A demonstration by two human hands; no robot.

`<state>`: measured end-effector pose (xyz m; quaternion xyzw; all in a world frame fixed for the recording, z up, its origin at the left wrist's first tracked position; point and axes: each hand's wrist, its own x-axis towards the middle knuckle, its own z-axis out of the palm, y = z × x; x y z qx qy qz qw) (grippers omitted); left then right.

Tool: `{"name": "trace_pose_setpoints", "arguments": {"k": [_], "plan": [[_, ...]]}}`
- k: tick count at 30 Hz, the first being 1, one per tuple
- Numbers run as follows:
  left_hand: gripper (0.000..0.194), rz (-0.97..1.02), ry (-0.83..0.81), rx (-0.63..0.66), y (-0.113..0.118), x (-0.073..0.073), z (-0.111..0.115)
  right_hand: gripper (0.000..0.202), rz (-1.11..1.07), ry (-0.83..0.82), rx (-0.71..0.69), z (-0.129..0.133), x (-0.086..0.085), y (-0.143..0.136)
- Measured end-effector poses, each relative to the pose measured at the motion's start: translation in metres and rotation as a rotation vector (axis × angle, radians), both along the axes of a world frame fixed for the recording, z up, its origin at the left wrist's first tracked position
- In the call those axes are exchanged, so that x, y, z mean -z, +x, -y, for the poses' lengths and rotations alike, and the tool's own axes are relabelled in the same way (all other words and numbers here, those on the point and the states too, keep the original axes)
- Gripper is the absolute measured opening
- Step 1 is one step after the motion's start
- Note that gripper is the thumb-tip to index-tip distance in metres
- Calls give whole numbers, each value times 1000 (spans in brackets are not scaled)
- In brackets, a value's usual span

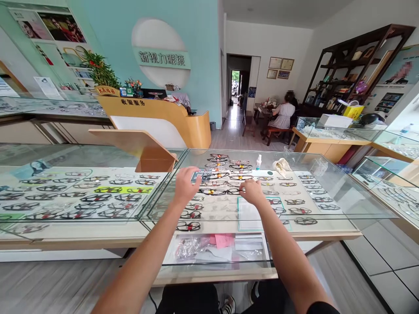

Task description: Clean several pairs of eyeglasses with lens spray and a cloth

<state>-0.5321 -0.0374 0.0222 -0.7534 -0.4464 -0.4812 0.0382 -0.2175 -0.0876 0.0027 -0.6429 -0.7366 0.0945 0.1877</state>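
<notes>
Two columns of eyeglasses with coloured tags stand on the glass top of a display case. My left hand (187,185) is closed, its fingers bent at the left end of the nearest dark-framed eyeglasses (212,192); the exact contact is partly hidden. My right hand (252,191) pinches the right side of the neighbouring black eyeglasses (233,191). Behind these, further pairs such as the black eyeglasses (241,177) sit in rows. A dark green card (196,176) shows beside my left fingers.
A small spray bottle (258,162) and a crumpled cream cloth (282,166) are on the glass at the back. A wooden box-like stand (153,155) rises at the left. Below is an open drawer (176,261) with plastic bags and papers. A person (284,111) sits at a far table.
</notes>
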Motion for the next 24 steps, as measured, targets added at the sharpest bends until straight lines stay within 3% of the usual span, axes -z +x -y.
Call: {"name": "trace_pose_setpoints", "arguments": {"k": [4, 8, 10, 12, 16, 24], "plan": [[14, 102, 38, 176, 56, -4, 5, 12, -105, 56, 39, 1, -12, 8], [21, 335, -276, 322, 98, 14, 20, 30, -575, 204, 142, 0, -15, 6], [26, 382, -412, 375, 108, 26, 28, 33, -863, 240, 138, 0, -12, -3], [33, 427, -492, 408, 110, 35, 34, 35, -992, 248, 103, 1, -8, -14], [41, 552, -575, 457, 101, 42, 39, 29, -983, 294, 58, 12, -4, -30], [36, 594, -571, 467, 99, 43, 50, 17, -715, 360, -41, 33, -10, -37]]}}
